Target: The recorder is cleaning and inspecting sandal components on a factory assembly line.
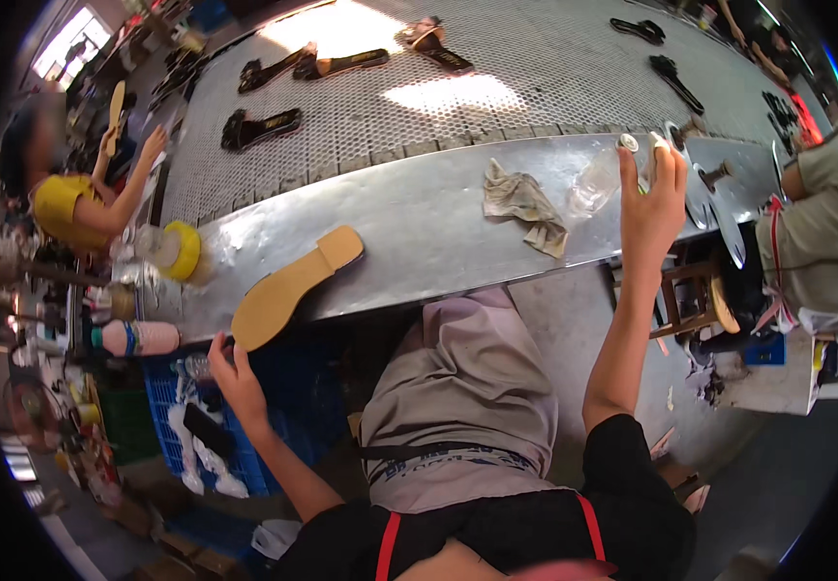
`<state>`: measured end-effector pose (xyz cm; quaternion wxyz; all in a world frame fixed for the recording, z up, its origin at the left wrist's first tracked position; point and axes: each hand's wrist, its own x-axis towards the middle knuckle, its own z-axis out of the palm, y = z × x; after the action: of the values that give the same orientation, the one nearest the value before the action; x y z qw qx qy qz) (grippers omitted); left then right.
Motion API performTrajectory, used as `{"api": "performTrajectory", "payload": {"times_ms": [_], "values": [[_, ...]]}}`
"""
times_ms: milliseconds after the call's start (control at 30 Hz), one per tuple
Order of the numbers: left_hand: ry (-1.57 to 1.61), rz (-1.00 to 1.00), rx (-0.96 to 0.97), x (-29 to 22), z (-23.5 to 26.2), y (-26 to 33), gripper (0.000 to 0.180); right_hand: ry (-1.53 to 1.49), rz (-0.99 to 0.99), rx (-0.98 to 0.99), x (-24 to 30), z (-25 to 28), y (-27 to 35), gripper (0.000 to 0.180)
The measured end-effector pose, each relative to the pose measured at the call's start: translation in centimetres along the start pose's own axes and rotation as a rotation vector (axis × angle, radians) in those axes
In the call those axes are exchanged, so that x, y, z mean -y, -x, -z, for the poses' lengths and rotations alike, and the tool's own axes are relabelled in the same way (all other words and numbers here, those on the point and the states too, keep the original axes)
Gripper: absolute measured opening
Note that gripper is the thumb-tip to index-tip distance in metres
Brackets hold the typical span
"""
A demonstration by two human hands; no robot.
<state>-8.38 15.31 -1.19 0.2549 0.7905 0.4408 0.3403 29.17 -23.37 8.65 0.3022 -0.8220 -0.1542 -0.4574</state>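
A tan shoe sole (288,290) with a block heel lies slantwise at the table's front edge, heel end farther in. Its rounded toe end reaches over the edge, where my left hand (237,380) has its thumb and fingertips closed at the rim. Raised at the right, my right hand (653,208) has its thumb and fingers apart. Between them and just beyond stands a clear plastic bottle (593,186) with a white cap (627,143). Something small and pale (657,145) shows at the fingertips; its kind is unclear. A crumpled greyish rag (525,205) lies left of the bottle.
A metal ledge (409,232) borders a perforated work surface (341,145) bearing several dark sandals (262,128). At left are a yellow-rimmed jar (182,252), a pink bottle (143,338) and a blue crate (162,387). Scissors (729,232) lie at right. Co-workers sit at both sides.
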Motion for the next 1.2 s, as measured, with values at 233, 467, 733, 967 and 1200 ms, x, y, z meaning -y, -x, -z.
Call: {"api": "performTrajectory", "payload": {"times_ms": [233, 467, 733, 967, 1200], "values": [[0.479, 0.388, 0.194, -2.4, -2.0, -1.8, 0.037, 0.298, -0.092, 0.120, -3.3, -3.4, 1.8, 0.037], [0.682, 0.281, 0.168, 0.2, -2.0, -1.6, 0.038, -0.065, -0.091, 0.178, -5.6, -4.7, 2.6, 0.019], [0.786, 0.008, 0.160, 1.5, -2.7, -3.6, 0.037, -1.142, -1.179, -0.377, -7.2, -0.5, 0.7, 0.019], [0.983, 0.062, 0.205, 1.9, -7.0, -5.4, 0.032, -0.470, -0.346, -0.154, -6.2, -4.9, 3.2, 0.017], [0.871, 0.078, 0.044, -0.1, -10.3, -5.1, 0.022, -0.169, -0.115, 0.177, -2.4, -4.0, 2.2, 0.023]]}}
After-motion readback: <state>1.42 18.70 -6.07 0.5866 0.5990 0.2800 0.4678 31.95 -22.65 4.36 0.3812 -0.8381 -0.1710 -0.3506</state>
